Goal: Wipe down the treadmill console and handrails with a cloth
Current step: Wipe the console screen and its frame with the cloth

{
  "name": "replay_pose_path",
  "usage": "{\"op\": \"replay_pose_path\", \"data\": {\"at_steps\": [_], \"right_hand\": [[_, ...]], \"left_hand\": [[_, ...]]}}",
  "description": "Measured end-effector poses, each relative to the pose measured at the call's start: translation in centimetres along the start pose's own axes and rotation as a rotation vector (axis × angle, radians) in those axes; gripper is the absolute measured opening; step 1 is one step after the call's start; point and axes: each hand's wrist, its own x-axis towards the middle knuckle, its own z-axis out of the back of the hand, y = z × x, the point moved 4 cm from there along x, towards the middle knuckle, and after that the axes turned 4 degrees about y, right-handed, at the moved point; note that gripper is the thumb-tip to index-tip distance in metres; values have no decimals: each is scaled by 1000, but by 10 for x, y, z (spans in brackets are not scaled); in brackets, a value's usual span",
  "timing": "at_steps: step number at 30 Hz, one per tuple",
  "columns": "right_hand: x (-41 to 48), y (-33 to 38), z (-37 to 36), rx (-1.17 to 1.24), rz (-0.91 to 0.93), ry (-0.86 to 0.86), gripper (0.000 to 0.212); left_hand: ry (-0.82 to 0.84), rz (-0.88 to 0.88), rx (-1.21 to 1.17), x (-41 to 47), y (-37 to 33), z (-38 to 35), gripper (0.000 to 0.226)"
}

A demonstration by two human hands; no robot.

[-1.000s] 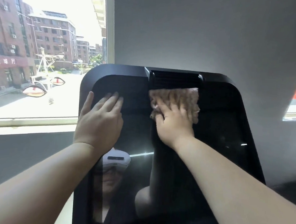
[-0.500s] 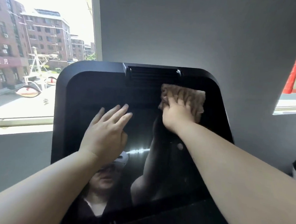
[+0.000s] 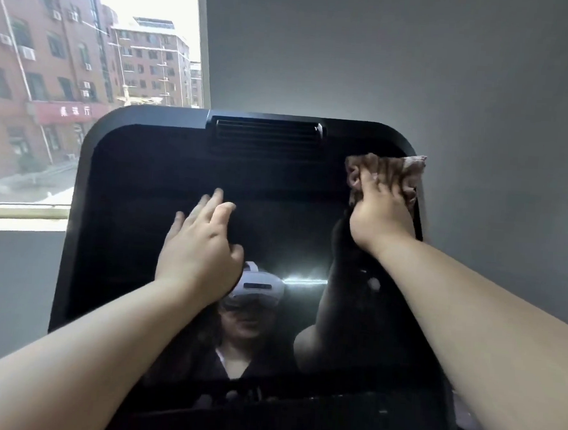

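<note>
My left hand: fingers straight, slightly spread, arm stretched forward.
My right hand: raised higher, fingers curled, gripping the cloth.

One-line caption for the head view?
Right hand holds cloth on console's top right corner; left hand open over the screen.

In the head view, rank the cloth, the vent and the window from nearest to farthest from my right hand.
1. Cloth: gripped by the right hand, at the upper right corner of the console.
2. Vent: top middle of the console.
3. Window: far left, behind the console.
</note>
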Motion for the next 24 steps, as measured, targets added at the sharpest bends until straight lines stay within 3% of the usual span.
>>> {"op": "replay_pose_path", "data": {"at_steps": [3,8,12,15,17,19,22,24], "right_hand": [[-31,5,-13,19,32,-6,64],[-128,-32,-39,-49,240,49,56],[-75,-44,-19,-67,364,89,55],[-23,-30,-3,-30,251,131,61],[-34,-22,-8,-11,196,134,64],[-73,-22,-18,18,278,135,58],[-112,-34,-18,351,490,291,50],[-107,-49,0,681,462,403,45]], "left_hand": [[99,-7,12,-3,-26,-11,67],[91,100,-12,-16,-45,-27,71],[134,97,39,-30,-56,-41,76],[136,106,63,-34,-66,-46,77],[143,112,48,-41,-77,-51,77],[125,62,-16,-49,-92,-53,79],[125,-201,-67,-59,-126,-63,81],[132,-272,-114,-65,-149,-80,82]]}}
